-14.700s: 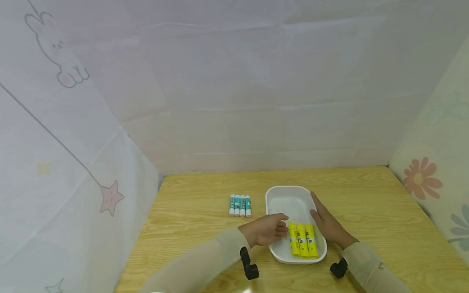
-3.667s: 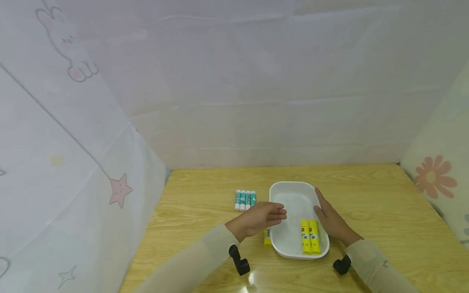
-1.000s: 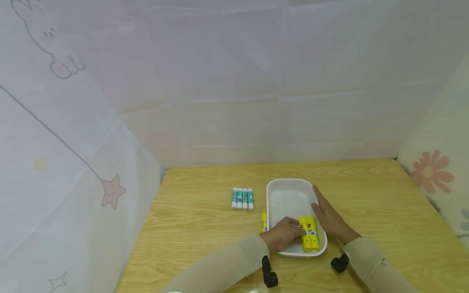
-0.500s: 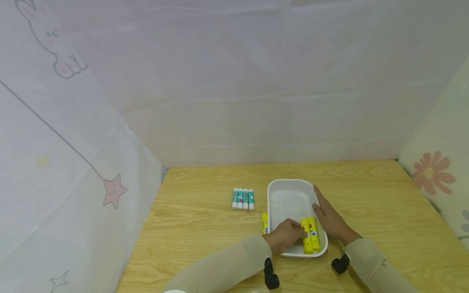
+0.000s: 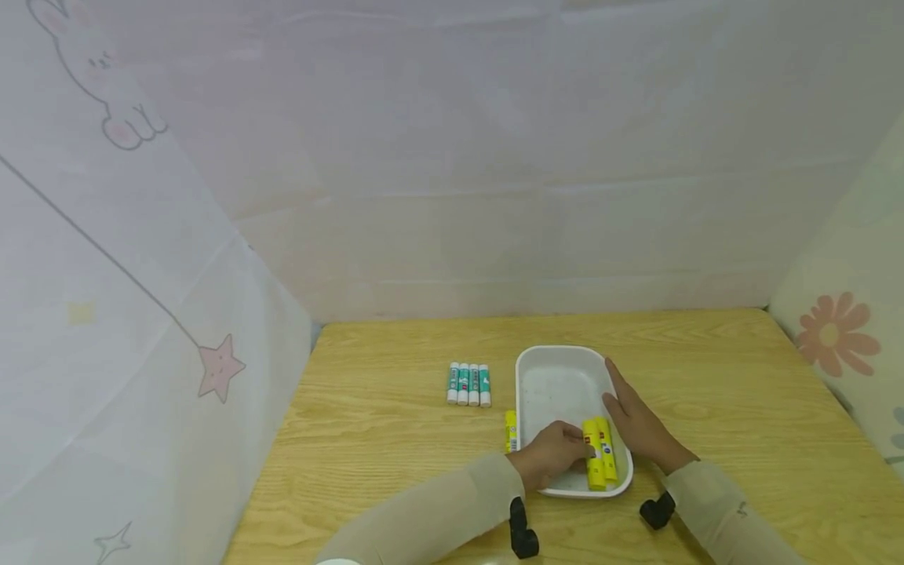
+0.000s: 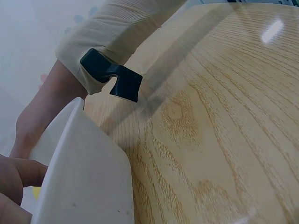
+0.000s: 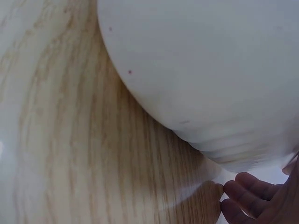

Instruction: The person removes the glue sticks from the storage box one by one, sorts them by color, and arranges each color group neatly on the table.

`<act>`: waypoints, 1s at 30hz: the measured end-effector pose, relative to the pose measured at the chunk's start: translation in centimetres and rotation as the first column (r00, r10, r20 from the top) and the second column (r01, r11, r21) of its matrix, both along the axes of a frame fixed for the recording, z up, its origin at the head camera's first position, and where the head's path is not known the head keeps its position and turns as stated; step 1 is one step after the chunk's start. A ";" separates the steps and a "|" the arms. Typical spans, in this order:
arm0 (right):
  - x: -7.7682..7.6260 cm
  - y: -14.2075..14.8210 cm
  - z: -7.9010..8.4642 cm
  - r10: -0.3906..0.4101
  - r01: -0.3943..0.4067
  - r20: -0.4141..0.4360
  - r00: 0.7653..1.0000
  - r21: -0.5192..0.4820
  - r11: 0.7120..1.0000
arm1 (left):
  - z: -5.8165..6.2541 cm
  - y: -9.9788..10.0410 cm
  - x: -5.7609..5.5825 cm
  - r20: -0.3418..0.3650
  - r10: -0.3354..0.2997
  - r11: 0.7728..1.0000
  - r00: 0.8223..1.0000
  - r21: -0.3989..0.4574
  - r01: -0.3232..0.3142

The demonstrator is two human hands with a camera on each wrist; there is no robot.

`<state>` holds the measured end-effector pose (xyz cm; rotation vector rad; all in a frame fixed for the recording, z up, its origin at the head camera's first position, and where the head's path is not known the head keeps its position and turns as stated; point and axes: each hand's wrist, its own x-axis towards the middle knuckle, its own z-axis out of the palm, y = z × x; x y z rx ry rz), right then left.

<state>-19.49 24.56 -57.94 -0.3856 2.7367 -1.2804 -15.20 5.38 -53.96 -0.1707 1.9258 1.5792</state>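
In the head view, my left hand (image 5: 554, 455) reaches over the near left rim of a white plastic tray (image 5: 558, 377). Its fingers and thumb pinch a yellow glue stick (image 5: 596, 475), slightly tilted against a second yellow glue stick (image 5: 607, 451) in the tray's near right part. On the right side, my right hand (image 5: 639, 424) grips the tray's rim, thumb over the edge and fingers outside. The right wrist view has the fingers (image 7: 247, 196) beside the tray's outer wall. Another yellow glue stick (image 5: 511, 431) lies on the table against the tray's left side, partly hidden.
Several small green-and-white glue sticks (image 5: 468, 384) lie in a row left of the tray. The wooden table (image 5: 381, 439) ends at pale fabric walls (image 5: 530, 235) behind and on both sides. A white round edge (image 5: 337, 562) peeks in at the bottom.
One yellow glue stick has gone from the tray to the table at its left. My left hand came back into the tray, pinched another and has tilted it slightly. The right hand stays put.
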 end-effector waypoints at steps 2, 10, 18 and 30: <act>0.1 0.0 0.0 0.002 -0.002 -0.001 1.000 -0.002 1.000 | -0.1 0.0 0.0 0.005 0.001 1.000 1.000 0.015 -0.001; 0.1 -0.1 0.3 0.009 -0.009 -0.018 1.000 -0.020 1.000 | -0.1 -0.1 -0.1 0.000 -0.022 0.999 1.000 0.043 0.022; 0.2 -0.2 0.0 0.011 -0.011 -0.009 1.000 -0.022 1.000 | -0.3 -0.6 -0.2 0.001 -0.021 0.998 1.000 0.056 0.021; 0.3 -0.2 0.5 0.007 -0.007 -0.001 1.000 0.000 1.000 | 1.4 -2.4 -1.5 -0.004 -0.020 0.950 1.000 0.313 0.020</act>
